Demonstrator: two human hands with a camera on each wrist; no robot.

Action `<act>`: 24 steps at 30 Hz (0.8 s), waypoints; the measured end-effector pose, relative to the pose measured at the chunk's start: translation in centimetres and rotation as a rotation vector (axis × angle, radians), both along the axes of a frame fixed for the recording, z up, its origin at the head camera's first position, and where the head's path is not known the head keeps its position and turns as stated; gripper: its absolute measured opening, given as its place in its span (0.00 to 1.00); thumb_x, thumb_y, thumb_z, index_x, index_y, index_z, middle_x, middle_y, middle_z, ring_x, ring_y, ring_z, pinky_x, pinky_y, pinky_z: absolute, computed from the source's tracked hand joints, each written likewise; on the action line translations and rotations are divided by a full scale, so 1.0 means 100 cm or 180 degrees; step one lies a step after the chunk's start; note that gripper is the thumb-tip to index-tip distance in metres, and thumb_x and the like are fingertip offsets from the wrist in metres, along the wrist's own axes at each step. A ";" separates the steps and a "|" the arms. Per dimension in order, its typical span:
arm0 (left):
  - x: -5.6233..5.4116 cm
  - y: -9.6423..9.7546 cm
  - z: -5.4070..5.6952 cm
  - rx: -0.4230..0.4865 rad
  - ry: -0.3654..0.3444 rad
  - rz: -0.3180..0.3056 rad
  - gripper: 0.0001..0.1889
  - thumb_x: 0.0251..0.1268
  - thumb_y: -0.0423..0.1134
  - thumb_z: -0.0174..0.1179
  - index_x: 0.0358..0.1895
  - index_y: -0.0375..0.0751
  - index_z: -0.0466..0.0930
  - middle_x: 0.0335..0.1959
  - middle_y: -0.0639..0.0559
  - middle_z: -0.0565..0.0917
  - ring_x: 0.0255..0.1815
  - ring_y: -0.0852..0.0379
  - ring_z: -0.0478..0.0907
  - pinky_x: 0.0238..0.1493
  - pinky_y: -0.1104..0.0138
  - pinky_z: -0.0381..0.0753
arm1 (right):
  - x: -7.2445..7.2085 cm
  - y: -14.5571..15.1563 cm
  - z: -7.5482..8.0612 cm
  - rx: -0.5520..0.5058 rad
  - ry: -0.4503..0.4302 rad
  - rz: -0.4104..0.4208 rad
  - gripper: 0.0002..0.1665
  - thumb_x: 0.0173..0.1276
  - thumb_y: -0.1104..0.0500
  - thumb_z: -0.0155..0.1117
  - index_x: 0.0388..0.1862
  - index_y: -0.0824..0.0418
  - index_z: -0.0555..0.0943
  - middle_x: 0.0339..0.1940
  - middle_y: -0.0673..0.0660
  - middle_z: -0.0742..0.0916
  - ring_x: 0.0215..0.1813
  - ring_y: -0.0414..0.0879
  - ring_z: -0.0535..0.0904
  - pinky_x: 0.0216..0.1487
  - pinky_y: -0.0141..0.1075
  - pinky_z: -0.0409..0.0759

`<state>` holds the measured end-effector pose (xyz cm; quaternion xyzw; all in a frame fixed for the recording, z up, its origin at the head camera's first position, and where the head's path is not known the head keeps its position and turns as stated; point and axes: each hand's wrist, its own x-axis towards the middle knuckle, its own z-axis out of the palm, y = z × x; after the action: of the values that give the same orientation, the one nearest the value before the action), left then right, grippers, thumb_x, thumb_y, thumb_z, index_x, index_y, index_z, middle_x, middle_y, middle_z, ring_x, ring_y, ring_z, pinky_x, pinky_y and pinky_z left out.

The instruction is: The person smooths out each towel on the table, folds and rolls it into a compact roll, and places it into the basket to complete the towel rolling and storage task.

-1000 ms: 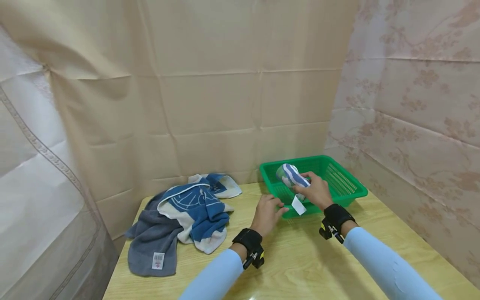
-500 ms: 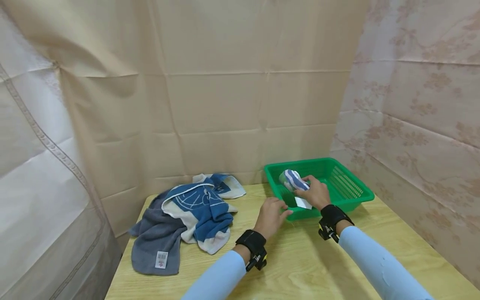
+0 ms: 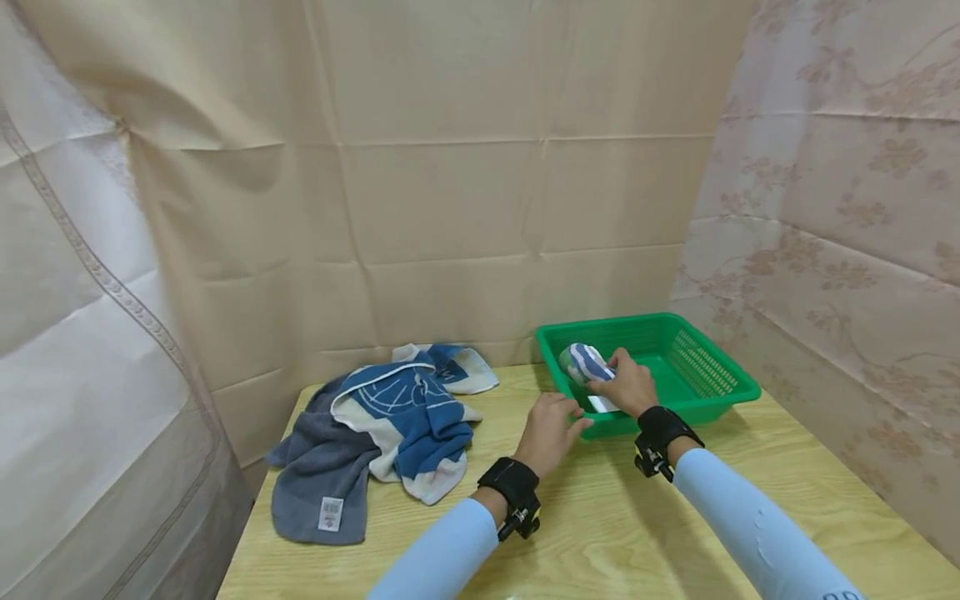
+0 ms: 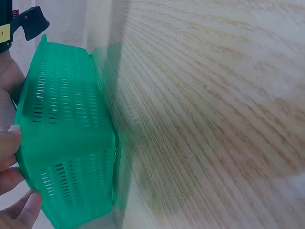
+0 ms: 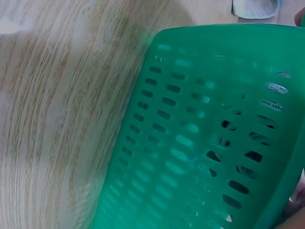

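Observation:
In the head view, my right hand (image 3: 632,388) holds a rolled striped towel (image 3: 583,363), white and blue with a greenish end, low inside the green plastic basket (image 3: 716,405). A white tag (image 3: 602,404) hangs below the towel. At the basket's near left corner, my left hand (image 3: 546,433) grips the rim between thumb and fingers. Its fingertips (image 4: 10,138) lie right at the rim in the left wrist view. The slotted wall (image 5: 190,119) of the basket fills much of the right wrist view and hides most of the right hand there.
A crumpled blue and cream towel (image 3: 405,408) lies on a grey towel (image 3: 318,492) with a white label, at the left of the wooden table (image 3: 600,533). Beige curtain (image 3: 450,208) hangs close behind, and a flowered curtain (image 3: 847,250) stands to the right.
My right hand has lowered the rolled towel deeper into the basket, and its tag now sits lower behind the rim. The left hand stays at the corner. The head view has shifted slightly.

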<state>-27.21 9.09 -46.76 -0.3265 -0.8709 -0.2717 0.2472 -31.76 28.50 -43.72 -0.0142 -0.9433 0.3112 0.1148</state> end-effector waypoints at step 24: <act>0.001 -0.002 -0.002 -0.0138 0.0112 -0.0027 0.08 0.66 0.45 0.72 0.40 0.46 0.89 0.41 0.56 0.86 0.49 0.58 0.80 0.57 0.72 0.76 | -0.013 -0.008 -0.008 0.0451 -0.0227 0.0122 0.27 0.58 0.51 0.78 0.39 0.70 0.75 0.35 0.66 0.83 0.34 0.59 0.80 0.32 0.48 0.78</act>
<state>-27.13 8.90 -46.97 -0.3401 -0.8707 -0.2480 0.2543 -33.03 27.68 -44.51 0.0010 -0.9665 0.2451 0.0758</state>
